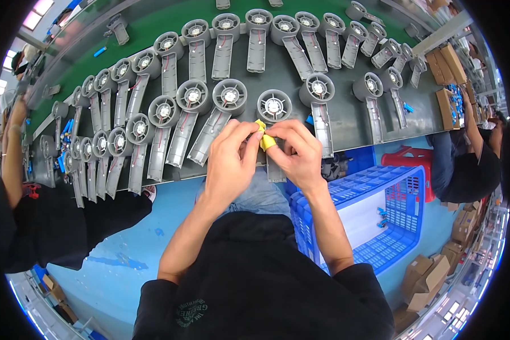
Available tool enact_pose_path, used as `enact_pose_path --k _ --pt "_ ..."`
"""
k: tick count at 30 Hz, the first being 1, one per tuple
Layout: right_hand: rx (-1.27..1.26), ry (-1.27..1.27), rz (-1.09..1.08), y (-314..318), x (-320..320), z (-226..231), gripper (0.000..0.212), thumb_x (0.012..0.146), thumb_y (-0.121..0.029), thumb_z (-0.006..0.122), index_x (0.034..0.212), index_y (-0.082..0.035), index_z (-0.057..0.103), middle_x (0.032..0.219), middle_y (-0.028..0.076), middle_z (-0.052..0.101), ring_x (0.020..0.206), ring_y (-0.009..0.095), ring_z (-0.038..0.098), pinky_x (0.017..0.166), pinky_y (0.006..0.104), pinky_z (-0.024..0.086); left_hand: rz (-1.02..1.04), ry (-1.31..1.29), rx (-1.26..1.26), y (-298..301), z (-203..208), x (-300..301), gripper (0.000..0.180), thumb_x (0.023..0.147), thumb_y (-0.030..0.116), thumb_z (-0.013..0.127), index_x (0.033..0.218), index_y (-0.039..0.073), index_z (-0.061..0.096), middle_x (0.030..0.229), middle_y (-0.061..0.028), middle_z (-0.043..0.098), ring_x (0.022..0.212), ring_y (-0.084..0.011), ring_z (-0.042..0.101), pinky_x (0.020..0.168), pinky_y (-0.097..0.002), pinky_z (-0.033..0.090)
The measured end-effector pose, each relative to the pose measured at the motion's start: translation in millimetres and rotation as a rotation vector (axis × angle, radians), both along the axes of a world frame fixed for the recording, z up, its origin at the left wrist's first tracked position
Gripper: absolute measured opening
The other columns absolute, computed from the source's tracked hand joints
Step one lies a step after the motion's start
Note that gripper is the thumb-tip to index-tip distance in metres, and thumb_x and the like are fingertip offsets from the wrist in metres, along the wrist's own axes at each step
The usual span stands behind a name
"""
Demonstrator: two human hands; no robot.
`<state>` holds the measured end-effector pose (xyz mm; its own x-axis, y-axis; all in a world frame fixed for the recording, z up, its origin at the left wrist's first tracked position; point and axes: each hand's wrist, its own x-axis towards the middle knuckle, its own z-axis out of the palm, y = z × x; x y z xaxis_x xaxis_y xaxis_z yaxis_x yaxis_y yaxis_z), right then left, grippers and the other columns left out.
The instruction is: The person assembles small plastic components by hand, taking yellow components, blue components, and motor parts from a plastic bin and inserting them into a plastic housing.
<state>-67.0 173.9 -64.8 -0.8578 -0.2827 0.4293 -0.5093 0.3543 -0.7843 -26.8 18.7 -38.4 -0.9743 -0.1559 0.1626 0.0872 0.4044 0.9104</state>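
My left hand [232, 157] and my right hand [298, 154] meet at the table's near edge, fingers pinched together. Bright yellow material [267, 141] shows at the touching fingertips; I cannot tell whether it covers the fingers or is held between them. Anything smaller in the pinch is hidden. Right under the hands lies a grey fan housing [274, 106] with a round fan head, its handle part [276, 171] reaching toward me past the edge. Another grey fan housing [229, 97] lies just left of my left hand, and one more [317, 89] to the right of my right hand.
Rows of similar grey housings [196, 34] cover the dark green table [379, 127]. Blue cylindrical cells [67, 127] lie at the left. A blue crate [351, 195] and a red stool [407, 160] stand at the right, near cardboard boxes [445, 65]. People work on both sides.
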Motion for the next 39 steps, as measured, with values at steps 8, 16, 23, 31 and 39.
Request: enact_pose_path --k 8,16,23,31,39 --pt "-0.107 -0.083 0.000 -5.8 1.5 -2.5 0.019 0.075 0.003 0.073 0.094 0.000 0.072 0.095 0.003 0.066 0.052 0.001 0.044 0.045 0.0190 0.034 0.046 0.218 -0.238 3.8 -11.3 5.3 0.014 0.092 0.000 0.062 0.106 -0.003 0.065 0.090 -0.0136 0.058 0.067 -0.0262 0.060 0.059 -0.0363 0.047" --pt "-0.132 -0.134 -0.027 -6.7 3.6 1.3 0.019 0.073 0.003 0.072 0.093 -0.001 0.071 0.093 0.002 0.065 0.050 0.002 0.042 0.044 0.0193 0.031 0.104 0.179 0.026 0.7 -22.6 12.3 0.027 0.089 0.000 0.068 0.116 -0.004 0.065 0.093 -0.0180 0.072 0.073 -0.0237 0.070 0.063 -0.0310 0.052" --pt "-0.102 -0.127 -0.018 -6.4 3.5 1.3 0.020 0.074 0.002 0.071 0.094 -0.001 0.071 0.092 0.002 0.064 0.051 0.003 0.041 0.045 0.0212 0.031 0.100 0.138 -0.011 -1.2 -14.8 12.1 0.019 0.084 0.000 0.074 0.102 -0.005 0.072 0.095 -0.0179 0.073 0.076 -0.0229 0.072 0.067 -0.0298 0.055" --pt "-0.030 -0.132 -0.009 -4.8 2.3 7.5 0.019 0.077 -0.004 0.073 0.096 -0.002 0.071 0.088 0.004 0.065 0.054 0.011 0.054 0.050 0.0263 0.044 0.085 0.231 -0.093 -3.1 -15.8 11.1 0.020 0.082 -0.002 0.074 0.102 -0.004 0.072 0.101 -0.0146 0.072 0.082 -0.0236 0.071 0.069 -0.0296 0.055" --pt "-0.044 -0.059 0.008 -2.3 -0.8 2.8 0.020 0.074 0.004 0.071 0.093 0.000 0.069 0.089 0.003 0.064 0.052 0.005 0.042 0.048 0.0227 0.034 0.027 0.214 -0.087 -5.5 -15.6 10.4 0.017 0.083 -0.004 0.073 0.100 -0.006 0.071 0.096 -0.0138 0.070 0.077 -0.0200 0.067 0.068 -0.0290 0.052"
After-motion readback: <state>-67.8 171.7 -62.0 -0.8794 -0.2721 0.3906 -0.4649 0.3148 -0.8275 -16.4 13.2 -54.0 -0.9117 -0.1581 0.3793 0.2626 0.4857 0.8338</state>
